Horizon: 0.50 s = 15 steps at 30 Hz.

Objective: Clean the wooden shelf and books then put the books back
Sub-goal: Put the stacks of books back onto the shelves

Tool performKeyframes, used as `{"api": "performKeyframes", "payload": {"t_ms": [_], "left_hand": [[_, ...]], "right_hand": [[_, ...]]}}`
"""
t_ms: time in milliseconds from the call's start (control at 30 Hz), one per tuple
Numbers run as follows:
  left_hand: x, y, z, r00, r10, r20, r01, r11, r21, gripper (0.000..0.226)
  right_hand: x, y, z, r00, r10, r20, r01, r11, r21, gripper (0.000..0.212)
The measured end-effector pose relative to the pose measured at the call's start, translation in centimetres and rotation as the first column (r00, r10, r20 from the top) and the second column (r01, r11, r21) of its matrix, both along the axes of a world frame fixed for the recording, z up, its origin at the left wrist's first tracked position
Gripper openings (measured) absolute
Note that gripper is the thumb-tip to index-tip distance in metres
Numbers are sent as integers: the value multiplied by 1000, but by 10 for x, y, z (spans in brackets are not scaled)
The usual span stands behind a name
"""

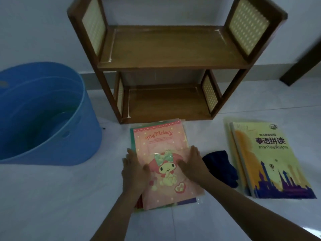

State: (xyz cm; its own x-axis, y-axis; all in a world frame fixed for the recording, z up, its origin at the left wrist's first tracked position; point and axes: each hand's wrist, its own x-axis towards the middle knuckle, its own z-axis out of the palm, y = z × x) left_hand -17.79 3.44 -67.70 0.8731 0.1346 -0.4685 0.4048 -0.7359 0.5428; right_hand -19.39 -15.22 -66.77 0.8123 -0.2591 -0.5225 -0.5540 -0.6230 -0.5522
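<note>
**Desk:** What did you have on the head view just then?

**Me:** Both hands were down on the pink book on the white floor, right in front of the wooden shelf. I read "My Melody" in curly script across the top of the cover, with a cartoon rabbit in a green bow below it.

**Desk:** And the hands themselves?

**Me:** The left hand lay flat on the book's left edge, fingers stretched out, thumb over the cover. The right hand pressed flat on the right side, fingers together. Neither pinched anything. More coloured books sat under the pink one; I saw their edges poking out.

**Desk:** Shelf status?

**Me:** Both boards were bare, woven panels at the ends.

**Desk:** Anything else readable?

**Me:** The yellow book lay to the right on another stack, printed "泰语拼读" with a Thai line under it that was too blurred for me. A dark blue cloth lay between the stacks, touching the yellow one. A blue tub stood off left.
</note>
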Motion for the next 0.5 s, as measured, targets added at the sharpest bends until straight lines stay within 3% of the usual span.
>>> {"api": "performKeyframes", "payload": {"t_ms": [100,167,267,300,333,400,500], "left_hand": [[7,-4,7,976,216,-26,-217,961,-169,58],[16,1,11,944,320,-80,-330,905,-268,56],[31,8,10,887,375,-270,-462,719,-520,41],[31,7,14,898,330,-291,-440,685,-581,34],[31,5,19,927,278,-254,-376,712,-593,33],[28,2,27,963,225,-149,-270,764,-586,38],[23,7,49,983,184,1,-141,759,-636,53]], "right_hand": [[11,5,4,973,-226,-41,230,942,243,46],[20,-1,5,917,-361,-169,398,796,455,47],[28,-13,14,931,-267,-248,363,730,578,47],[27,-14,16,945,-218,-243,323,731,601,48],[26,-13,19,959,-189,-210,280,734,618,50],[19,-12,27,970,-192,-149,242,722,649,64],[1,-20,46,983,-185,13,112,646,755,79]]}}
